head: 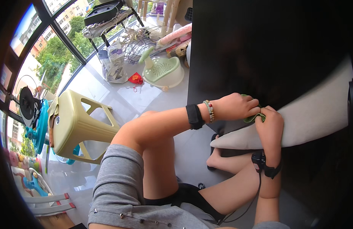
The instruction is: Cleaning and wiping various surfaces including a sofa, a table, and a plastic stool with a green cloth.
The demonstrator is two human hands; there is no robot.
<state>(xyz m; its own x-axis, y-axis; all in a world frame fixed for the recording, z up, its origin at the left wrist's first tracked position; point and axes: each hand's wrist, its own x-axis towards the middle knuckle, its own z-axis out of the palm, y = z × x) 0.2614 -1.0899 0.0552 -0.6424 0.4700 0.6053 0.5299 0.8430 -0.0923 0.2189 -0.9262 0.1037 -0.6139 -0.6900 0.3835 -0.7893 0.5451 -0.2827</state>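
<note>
My left hand [236,106] and my right hand [269,126] meet at the right of centre. Both pinch a small, crumpled dark green piece, apparently cloth [251,118]; the fingers cover much of it. A pale, smooth tapered form [311,120] runs just behind and beneath my right hand, its narrow tip pointing left. What it is, I cannot tell. On my left wrist are a black strap [194,116] and a bead bracelet [210,111]. A black device with a cable [259,161] is strapped to my right wrist.
A large black surface [222,57] fills the upper right. Left of my arm lies a yellow plastic stool [79,126]. On the tiled floor are a green-and-white child's seat [165,71], a red pouch [136,78], a stuffed plastic bag [114,64] and tangled cables [139,43].
</note>
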